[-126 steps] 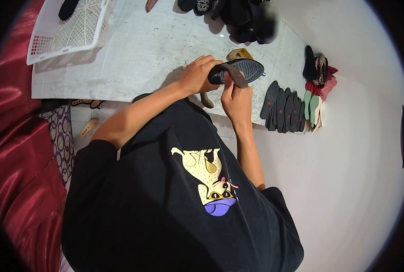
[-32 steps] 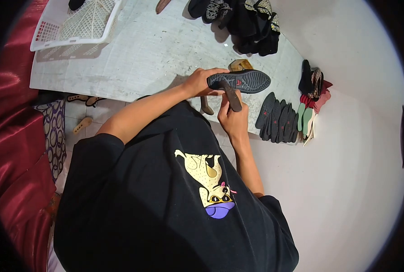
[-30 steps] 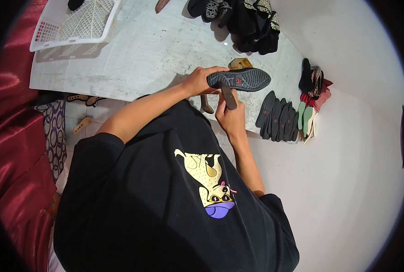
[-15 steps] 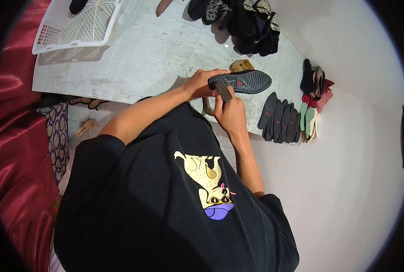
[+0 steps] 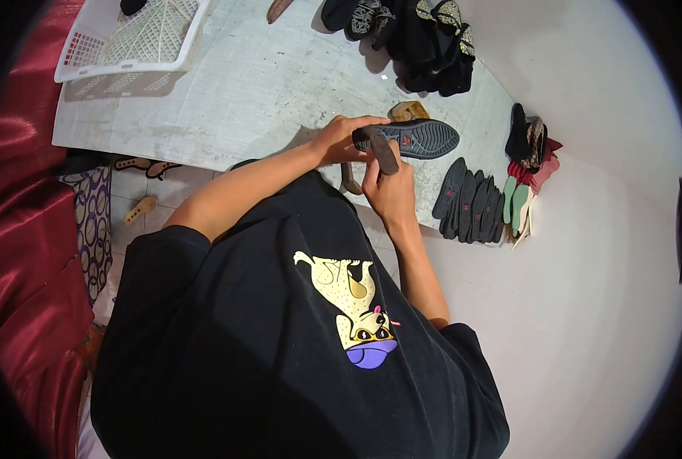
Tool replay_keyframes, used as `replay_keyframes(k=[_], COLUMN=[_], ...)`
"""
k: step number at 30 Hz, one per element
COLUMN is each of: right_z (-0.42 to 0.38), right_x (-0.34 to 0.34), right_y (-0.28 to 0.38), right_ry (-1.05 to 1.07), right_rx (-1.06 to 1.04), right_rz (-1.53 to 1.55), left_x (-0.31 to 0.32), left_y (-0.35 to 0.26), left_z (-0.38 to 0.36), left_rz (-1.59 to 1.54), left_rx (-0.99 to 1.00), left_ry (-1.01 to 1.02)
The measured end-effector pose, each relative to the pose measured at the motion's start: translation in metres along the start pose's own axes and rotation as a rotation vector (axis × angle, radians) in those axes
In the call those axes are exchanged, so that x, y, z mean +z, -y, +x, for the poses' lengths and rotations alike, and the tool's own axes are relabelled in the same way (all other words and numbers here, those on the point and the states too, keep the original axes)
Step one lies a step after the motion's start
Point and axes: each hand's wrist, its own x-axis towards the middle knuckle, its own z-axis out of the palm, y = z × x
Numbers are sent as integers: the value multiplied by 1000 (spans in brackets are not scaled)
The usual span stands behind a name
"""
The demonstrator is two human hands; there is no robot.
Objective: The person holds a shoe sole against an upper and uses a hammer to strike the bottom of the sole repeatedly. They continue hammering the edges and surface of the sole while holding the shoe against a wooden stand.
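A shoe point(image 5: 430, 138) with its dark ridged sole facing up is held over the table's near edge. My left hand point(image 5: 342, 140) is closed around one end of this shoe. My right hand point(image 5: 391, 187) grips a dark, flat-headed tool point(image 5: 384, 153), whose head lies over the sole near my left fingers. A curved piece point(image 5: 350, 180) shows between my hands, below the shoe. Behind the shoe sits a yellow-brown block point(image 5: 409, 112).
Several dark soles point(image 5: 471, 203) stand in a row at the table's right edge. Black shoes point(image 5: 433, 46) are piled at the back. A white basket point(image 5: 119, 75) is at the left. Coloured pieces point(image 5: 518, 200) and dark shoes point(image 5: 526, 138) lie at the far right.
The tool in my right hand has tilted and shifted slightly over the sole. My left hand and the shoe are almost where they were.
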Motion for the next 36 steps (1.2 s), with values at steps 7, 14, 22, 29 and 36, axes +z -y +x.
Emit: replay_keyframes(k=[7, 14, 22, 29, 36], right_z=[2, 5, 8, -6, 9], right_x=[-2, -2, -7, 1, -13], right_y=[-1, -5, -8, -15, -9], right_ry=[3, -36, -102, -19, -89], right_rx=[-2, -12, -68, -49, -51], right_rz=[24, 23, 20, -49, 16], left_x=[-3, 2, 0, 0, 2], left_y=[-9, -2, -8, -1, 0], left_z=[0, -1, 0, 1, 0], left_rz=[4, -19, 5, 30, -3], left_rx=[-55, 15, -129, -64, -44], left_ry=[27, -18, 10, 26, 16])
